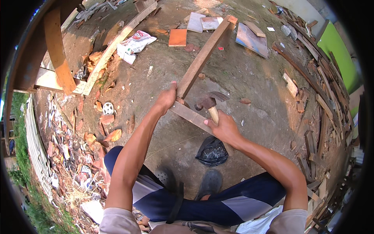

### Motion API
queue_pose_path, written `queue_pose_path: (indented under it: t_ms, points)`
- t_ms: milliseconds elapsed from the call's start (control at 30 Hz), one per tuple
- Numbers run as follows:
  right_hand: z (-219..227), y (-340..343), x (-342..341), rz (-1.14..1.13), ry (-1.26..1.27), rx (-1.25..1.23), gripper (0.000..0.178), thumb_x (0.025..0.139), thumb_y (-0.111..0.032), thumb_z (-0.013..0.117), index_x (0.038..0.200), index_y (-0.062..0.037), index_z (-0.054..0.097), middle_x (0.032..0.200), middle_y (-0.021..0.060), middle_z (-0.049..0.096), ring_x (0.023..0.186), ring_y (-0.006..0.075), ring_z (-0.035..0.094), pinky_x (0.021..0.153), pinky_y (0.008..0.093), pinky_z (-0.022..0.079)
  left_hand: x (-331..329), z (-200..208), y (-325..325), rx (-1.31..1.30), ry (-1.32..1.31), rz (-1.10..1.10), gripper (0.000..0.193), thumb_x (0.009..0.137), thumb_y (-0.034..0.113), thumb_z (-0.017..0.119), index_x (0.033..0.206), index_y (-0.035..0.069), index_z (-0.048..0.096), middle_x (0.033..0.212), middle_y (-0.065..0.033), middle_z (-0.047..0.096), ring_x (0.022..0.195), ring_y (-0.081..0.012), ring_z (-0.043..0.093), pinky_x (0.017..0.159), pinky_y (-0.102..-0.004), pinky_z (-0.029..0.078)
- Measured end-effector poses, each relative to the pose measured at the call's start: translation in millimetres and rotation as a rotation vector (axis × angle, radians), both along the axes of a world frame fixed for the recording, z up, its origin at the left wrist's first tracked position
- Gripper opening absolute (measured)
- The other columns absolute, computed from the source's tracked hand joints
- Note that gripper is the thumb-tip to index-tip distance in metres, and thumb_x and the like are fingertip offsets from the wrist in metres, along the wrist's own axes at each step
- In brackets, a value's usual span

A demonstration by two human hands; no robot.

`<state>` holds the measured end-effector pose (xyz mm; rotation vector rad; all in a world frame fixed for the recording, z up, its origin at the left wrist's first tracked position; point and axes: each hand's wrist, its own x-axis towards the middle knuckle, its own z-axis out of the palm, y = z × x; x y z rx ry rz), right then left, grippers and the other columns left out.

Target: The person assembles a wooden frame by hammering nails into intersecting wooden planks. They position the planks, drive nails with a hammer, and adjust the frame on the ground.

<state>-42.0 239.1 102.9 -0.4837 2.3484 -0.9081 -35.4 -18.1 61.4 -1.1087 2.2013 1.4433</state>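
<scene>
Two wooden battens meet at a corner in front of me. The long batten (pixel 202 58) runs away toward the far right, and the short batten (pixel 191 114) slants down to the right. My left hand (pixel 166 97) is closed around the wood at that corner. In my right hand (pixel 225 128) is a claw hammer (pixel 209 103), gripped by its pale wooden handle with the dark head up. My right thumb lies against the end of the short batten. Below it, on the ground, sits an open black plastic bag (pixel 212 151) with many thin grey nails inside.
Beyond the battens lie an orange tile (pixel 177 38) and several flat boards (pixel 251 40). A white printed sack (pixel 134 46) rests by a long plank (pixel 117 45) at left. Scrap wood (pixel 325 89) is piled along the right. Dry leaves and litter cover the left ground.
</scene>
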Motion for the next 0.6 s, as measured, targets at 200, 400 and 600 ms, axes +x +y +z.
queue_pose_path:
  t_ms: [200,400,600]
  points:
    - [7,-1,1,0.003,0.133,0.120,0.049,0.091,-0.041,0.073,0.097,0.0066,0.061,0.082,0.0296,0.067,0.081,0.0480,0.067,0.073,0.0536,0.050,0,-2,-16,0.591,0.028,-0.018,0.066,0.108,0.052,0.033,0.134,-0.002,0.059,0.113,-0.0193,0.069,0.108,-0.0222,0.064,0.104,-0.0401,0.044]
    - [61,-30,22,-0.018,0.364,0.074,0.046,0.094,-0.035,0.072,0.110,0.0072,0.061,0.085,0.0310,0.067,0.079,0.0482,0.068,0.066,0.0508,0.050,6,-56,-36,0.541,0.103,-0.090,0.070,0.106,0.057,0.034,0.139,0.000,0.058,0.122,-0.0178,0.068,0.110,-0.0249,0.065,0.100,-0.0420,0.047]
    - [52,-77,64,-0.185,0.202,0.046,0.042,0.096,-0.038,0.071,0.108,0.0022,0.062,0.069,0.0152,0.063,0.062,0.0255,0.065,0.061,0.0447,0.049,-8,-52,-40,0.470,0.057,-0.316,0.080,0.098,0.072,0.039,0.141,0.008,0.060,0.134,-0.0204,0.063,0.120,-0.0281,0.062,0.102,-0.0446,0.046]
